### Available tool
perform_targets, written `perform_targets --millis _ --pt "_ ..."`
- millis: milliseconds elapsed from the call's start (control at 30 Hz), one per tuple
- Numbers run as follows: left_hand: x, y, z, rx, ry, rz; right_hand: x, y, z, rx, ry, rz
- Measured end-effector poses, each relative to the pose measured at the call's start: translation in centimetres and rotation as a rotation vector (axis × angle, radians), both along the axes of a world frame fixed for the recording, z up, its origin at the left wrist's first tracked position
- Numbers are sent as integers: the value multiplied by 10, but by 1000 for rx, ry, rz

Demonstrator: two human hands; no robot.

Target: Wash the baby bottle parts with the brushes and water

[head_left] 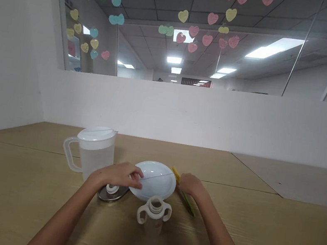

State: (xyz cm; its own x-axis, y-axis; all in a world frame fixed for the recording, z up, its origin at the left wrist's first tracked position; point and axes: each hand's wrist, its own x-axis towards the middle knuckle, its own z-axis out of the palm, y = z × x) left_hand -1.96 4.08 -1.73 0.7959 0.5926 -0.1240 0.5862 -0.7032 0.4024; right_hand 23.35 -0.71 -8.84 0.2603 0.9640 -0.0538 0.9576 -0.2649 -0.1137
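My right hand [191, 185] is closed on the middle of a slim thing with a yellow end and a green stem-like end [189, 205], at the right rim of a white oval dish [153, 196]. Its exact kind cannot be made out. My left hand [125, 175] reaches over the dish's left rim, thumb and fingers apart, with nothing clearly between them. A thin line crosses the dish; I cannot tell whether it is a mark or an object. In front of the dish a two-handled training cup [153, 216] stands upright without a lid.
A lidded clear plastic pitcher [95, 152] stands at the left behind my left forearm. Beside it, a small white ring-shaped piece [112, 189] lies on a round metal plate [106, 198]. Brown covering [29, 183] spreads over the table, with a white wall [153, 110] behind.
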Motion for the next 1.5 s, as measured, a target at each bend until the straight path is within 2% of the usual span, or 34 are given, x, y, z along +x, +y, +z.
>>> perform_targets --millis 167,267,367,567,667,767,867,967,1067,1167,1233,1367,1500 --pt "25 -32 -9 -44 49 -230 3 2 -19 -99 13 -16" --pt "35 -38 -20 -15 27 -345 10 0 -19 -104 19 -44" --pt "41 -37 -31 32 -14 -340 20 -5 -5 -87 30 -92" --pt "46 -38 -42 31 -42 -327 36 -29 38 44 54 -173" --pt "44 -41 -32 -1 -88 -350 35 -46 59 147 59 -170" --pt "34 -42 -11 -3 -236 -315 27 -68 79 300 78 -131" --pt "22 -39 9 -57 -485 -191 11 -91 95 572 232 -35" --pt "16 -28 14 -67 -791 -14 -7 -108 105 696 376 113" --pt "17 -14 10 131 -1007 195 -25 -112 107 752 444 318" --pt "17 -4 5 391 -1008 321 -39 -106 103 695 431 440" --pt "14 -3 5 557 -945 331 -46 -101 100 629 396 436" --pt "8 -6 6 869 -792 253 -52 -101 97 556 292 361" --pt "9 -11 0 1027 -674 217 -59 -105 97 496 179 268"
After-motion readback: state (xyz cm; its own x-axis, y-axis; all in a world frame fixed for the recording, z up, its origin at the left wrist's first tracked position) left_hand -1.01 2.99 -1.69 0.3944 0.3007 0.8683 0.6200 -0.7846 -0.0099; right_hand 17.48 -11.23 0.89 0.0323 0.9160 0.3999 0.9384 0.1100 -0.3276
